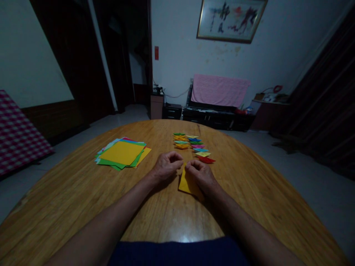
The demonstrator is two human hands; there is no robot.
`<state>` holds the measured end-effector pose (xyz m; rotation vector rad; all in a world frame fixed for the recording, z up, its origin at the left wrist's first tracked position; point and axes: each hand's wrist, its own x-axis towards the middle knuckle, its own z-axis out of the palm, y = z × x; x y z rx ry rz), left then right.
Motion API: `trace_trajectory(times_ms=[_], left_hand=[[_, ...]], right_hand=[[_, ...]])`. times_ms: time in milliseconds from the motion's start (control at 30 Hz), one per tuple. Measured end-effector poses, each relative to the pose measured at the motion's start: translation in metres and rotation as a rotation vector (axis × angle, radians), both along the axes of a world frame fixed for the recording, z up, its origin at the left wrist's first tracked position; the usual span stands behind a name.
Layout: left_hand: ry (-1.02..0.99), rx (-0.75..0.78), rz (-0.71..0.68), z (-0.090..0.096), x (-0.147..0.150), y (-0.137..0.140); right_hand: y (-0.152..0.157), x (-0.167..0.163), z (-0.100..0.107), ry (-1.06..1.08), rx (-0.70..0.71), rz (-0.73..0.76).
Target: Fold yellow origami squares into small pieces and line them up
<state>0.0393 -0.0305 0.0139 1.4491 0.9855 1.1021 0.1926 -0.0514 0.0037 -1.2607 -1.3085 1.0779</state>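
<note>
A folded piece of yellow paper (pixel 187 183) lies on the wooden table in front of me. My right hand (pixel 203 176) is closed on its upper part, with thumb and fingertips pinched together, and covers its right side. Just left of the paper's top corner, my left hand (pixel 167 165) has curled fingers with the tips close together. Whether anything is between those tips I cannot make out. Beyond my hands stand two rows of small folded paper boats, among them a red boat (pixel 206 160) nearest my right hand and an orange boat (pixel 182 146).
A loose stack of coloured paper squares (pixel 118 153) lies on the left of the round table (pixel 83 195). Past the far edge are a low black cabinet (pixel 205 117) and a pink cloth (pixel 220 90) over a screen-like object. A checked cloth (pixel 19 136) hangs at left.
</note>
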Motion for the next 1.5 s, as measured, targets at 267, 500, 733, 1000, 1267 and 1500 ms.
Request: trace_trajectory(times_ms=[267, 500, 733, 1000, 1267, 1500], left_hand=[[0.287, 0.354, 0.098, 0.002, 0.002, 0.0], [0.201, 0.216, 0.07, 0.0, 0.005, 0.0], [0.128, 0.149, 0.04, -0.005, 0.005, 0.0], [0.032, 0.033, 0.014, -0.01, 0.007, 0.0], [0.061, 0.001, -0.031, -0.01, 0.005, 0.002], [0.081, -0.049, -0.066, -0.006, 0.002, 0.002]], right_hand=[[0.005, 0.001, -0.006, 0.014, 0.05, -0.058], [0.005, 0.001, -0.006, -0.024, 0.075, -0.037], [0.004, 0.002, -0.006, 0.023, 0.076, 0.014], [0.006, 0.004, -0.008, 0.085, 0.057, 0.031], [0.006, 0.005, -0.011, 0.067, 0.138, 0.045], [0.004, 0.002, -0.009, 0.071, 0.114, 0.064]])
